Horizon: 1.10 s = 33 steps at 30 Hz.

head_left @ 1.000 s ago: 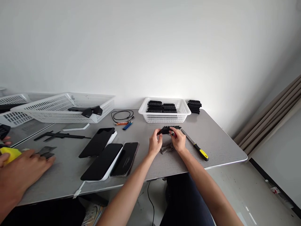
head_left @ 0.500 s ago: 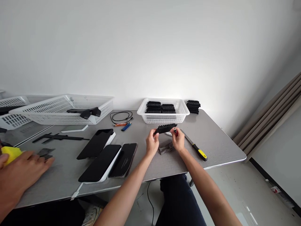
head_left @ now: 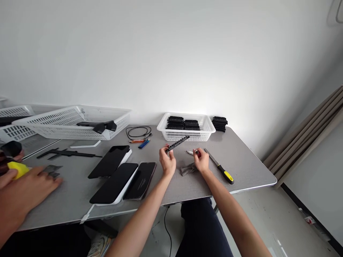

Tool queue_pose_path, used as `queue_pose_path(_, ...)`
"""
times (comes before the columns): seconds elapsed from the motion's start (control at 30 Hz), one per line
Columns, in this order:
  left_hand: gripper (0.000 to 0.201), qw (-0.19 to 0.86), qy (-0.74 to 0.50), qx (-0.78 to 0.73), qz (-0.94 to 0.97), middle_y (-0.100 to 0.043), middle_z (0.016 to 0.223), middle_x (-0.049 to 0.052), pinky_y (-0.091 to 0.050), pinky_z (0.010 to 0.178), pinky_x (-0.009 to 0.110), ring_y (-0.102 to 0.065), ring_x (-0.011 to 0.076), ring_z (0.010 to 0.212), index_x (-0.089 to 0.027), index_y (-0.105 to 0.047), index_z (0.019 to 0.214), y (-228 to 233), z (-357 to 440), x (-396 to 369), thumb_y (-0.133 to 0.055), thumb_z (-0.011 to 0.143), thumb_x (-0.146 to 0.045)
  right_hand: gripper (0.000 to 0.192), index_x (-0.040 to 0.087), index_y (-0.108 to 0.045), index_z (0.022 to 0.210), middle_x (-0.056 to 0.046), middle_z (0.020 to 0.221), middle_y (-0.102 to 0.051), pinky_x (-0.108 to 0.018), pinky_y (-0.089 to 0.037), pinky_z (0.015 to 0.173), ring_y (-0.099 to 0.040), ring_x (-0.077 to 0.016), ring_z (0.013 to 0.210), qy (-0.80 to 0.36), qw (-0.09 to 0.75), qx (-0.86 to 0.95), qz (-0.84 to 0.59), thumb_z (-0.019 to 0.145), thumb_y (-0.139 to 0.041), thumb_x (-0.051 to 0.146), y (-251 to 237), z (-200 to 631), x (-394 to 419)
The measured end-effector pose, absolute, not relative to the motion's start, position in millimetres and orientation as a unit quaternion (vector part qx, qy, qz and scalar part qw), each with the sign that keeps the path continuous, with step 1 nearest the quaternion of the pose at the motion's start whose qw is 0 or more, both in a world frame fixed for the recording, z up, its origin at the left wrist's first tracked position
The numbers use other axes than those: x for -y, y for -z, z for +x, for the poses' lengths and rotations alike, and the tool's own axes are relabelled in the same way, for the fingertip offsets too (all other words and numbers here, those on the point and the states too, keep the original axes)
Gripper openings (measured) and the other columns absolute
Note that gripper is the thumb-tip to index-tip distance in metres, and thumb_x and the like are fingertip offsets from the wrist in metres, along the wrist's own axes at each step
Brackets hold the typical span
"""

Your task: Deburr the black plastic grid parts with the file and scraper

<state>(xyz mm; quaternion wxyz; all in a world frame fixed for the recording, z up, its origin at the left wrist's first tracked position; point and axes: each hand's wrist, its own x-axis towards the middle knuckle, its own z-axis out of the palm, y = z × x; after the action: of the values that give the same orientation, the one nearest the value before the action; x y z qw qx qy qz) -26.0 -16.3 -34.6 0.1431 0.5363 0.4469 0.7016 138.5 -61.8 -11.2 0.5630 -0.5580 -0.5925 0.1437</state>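
My left hand [head_left: 167,162] is closed on one end of a black toothed plastic strip [head_left: 179,142], which tilts up to the right, its narrow edge towards me. To the right, my right hand [head_left: 201,160] is pinched around a small dark thing with a bit of red, mostly hidden by the fingers. A slim white object [head_left: 189,152], like a pen, shows just left of those fingers. Beneath the right hand lies a crumpled grey cloth [head_left: 187,169]. Beside it on the table is a file [head_left: 223,172] with a black and yellow handle.
A white basket [head_left: 187,135] holds stacks of black strips; another stack [head_left: 219,124] stands beside it. Left are a cable [head_left: 138,132], a blue lighter [head_left: 144,144], several phones [head_left: 115,184], calipers [head_left: 71,153] and a larger basket [head_left: 69,132]. A co-worker's hand [head_left: 34,185] works there with something yellow.
My left hand has moved slightly left and turned the strip from broadside to edge-on, slanting upward. My right hand has drawn down, away from the strip. The co-worker's hands have shifted slightly.
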Motion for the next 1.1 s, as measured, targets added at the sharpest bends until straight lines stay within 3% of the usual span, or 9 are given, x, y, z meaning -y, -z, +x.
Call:
queue_pose_path(0.1,0.023,0.103,-0.706,-0.436,0.548,-0.056,0.119,0.015,-0.039,0.107,0.045,-0.048,0.0272,0.131,-0.022,-0.045,0.094,28.4,-26.0,21.8,-0.052,0.079,-0.007,0.028,0.024,-0.042,0.065,0.004,0.060,-0.040,-0.023,-0.029,0.058,-0.036,-0.0152,0.057,-0.061,0.548,0.538,-0.638,0.089,-0.049,0.038,14.2,145.9,55.0)
queue_pose_path(0.2,0.031,0.067,-0.706,-0.432,0.558,-0.052,0.121,0.015,-0.034,0.110,0.049,-0.041,0.0294,0.137,-0.024,-0.039,0.087,22.4,-26.6,27.8,-0.049,0.071,0.002,0.013,0.023,-0.051,0.085,-0.002,0.080,-0.054,-0.026,-0.034,0.063,-0.049,-0.0180,0.069,-0.011,0.477,0.539,-0.695,0.092,-0.045,0.033,18.1,151.8,48.0)
queue_pose_path(0.3,0.036,0.063,-0.699,-0.430,0.568,-0.049,0.123,0.015,-0.033,0.109,0.050,-0.041,0.0297,0.136,-0.024,-0.036,0.085,18.7,-27.1,31.9,-0.046,0.067,0.006,0.022,0.017,-0.053,0.106,-0.011,0.101,-0.058,-0.031,-0.041,0.074,-0.057,-0.0231,0.088,0.024,0.386,0.558,-0.734,0.095,-0.045,0.034,23.4,154.6,43.3)
queue_pose_path(0.43,0.039,0.061,-0.690,-0.430,0.578,-0.045,0.124,0.014,-0.034,0.109,0.046,-0.042,0.0285,0.135,-0.024,-0.035,0.083,16.6,-27.1,34.6,-0.044,0.062,0.009,0.027,0.010,-0.055,0.115,-0.018,0.110,-0.056,-0.035,-0.042,0.082,-0.056,-0.0273,0.100,0.032,0.306,0.580,-0.754,0.098,-0.037,0.021,31.8,156.9,40.2)
queue_pose_path(0.53,0.035,0.046,-0.689,-0.436,0.577,-0.042,0.129,0.014,-0.035,0.109,0.044,-0.043,0.0270,0.134,-0.023,-0.037,0.081,16.2,-27.3,35.4,-0.046,0.065,0.007,0.037,0.010,-0.057,0.120,-0.019,0.111,-0.058,-0.035,-0.041,0.083,-0.057,-0.0267,0.098,0.020,0.290,0.591,-0.752,0.094,-0.031,0.007,36.4,158.8,39.1)
queue_pose_path(0.67,0.032,0.028,-0.675,-0.434,0.597,-0.045,0.129,0.014,-0.037,0.105,0.041,-0.045,0.0266,0.132,-0.022,-0.039,0.079,18.0,-28.1,34.3,-0.048,0.067,0.005,0.036,0.013,-0.062,0.120,-0.017,0.110,-0.062,-0.035,-0.039,0.085,-0.055,-0.0268,0.098,0.002,0.276,0.605,-0.747,0.096,-0.035,0.012,37.2,161.0,38.1)
queue_pose_path(0.83,0.032,0.030,-0.658,-0.440,0.611,-0.054,0.110,0.009,-0.042,0.093,0.035,-0.053,0.0253,0.119,-0.022,-0.039,0.078,23.7,-29.3,31.0,-0.047,0.064,0.006,0.036,0.016,-0.069,0.116,-0.016,0.111,-0.064,-0.033,-0.036,0.088,-0.053,-0.0259,0.103,-0.017,0.277,0.604,-0.748,0.098,-0.038,0.018,35.2,162.0,37.8)
queue_pose_path(0.97,0.030,0.035,-0.659,-0.429,0.616,-0.053,0.090,0.005,-0.043,0.085,0.032,-0.056,0.0239,0.107,-0.023,-0.039,0.077,26.5,-29.3,30.1,-0.047,0.066,0.004,0.036,0.016,-0.072,0.112,-0.015,0.107,-0.067,-0.032,-0.037,0.088,-0.054,-0.0249,0.103,-0.026,0.289,0.602,-0.744,0.097,-0.040,0.018,35.6,161.3,38.0)
queue_pose_path(1.1,0.029,0.044,-0.660,-0.422,0.620,-0.052,0.088,0.004,-0.043,0.083,0.031,-0.056,0.0232,0.102,-0.023,-0.039,0.078,27.4,-27.9,29.7,-0.048,0.066,0.002,0.035,0.016,-0.075,0.107,-0.014,0.105,-0.069,-0.033,-0.038,0.089,-0.056,-0.0256,0.104,-0.028,0.319,0.601,-0.732,0.094,-0.042,0.016,34.2,161.0,39.4)
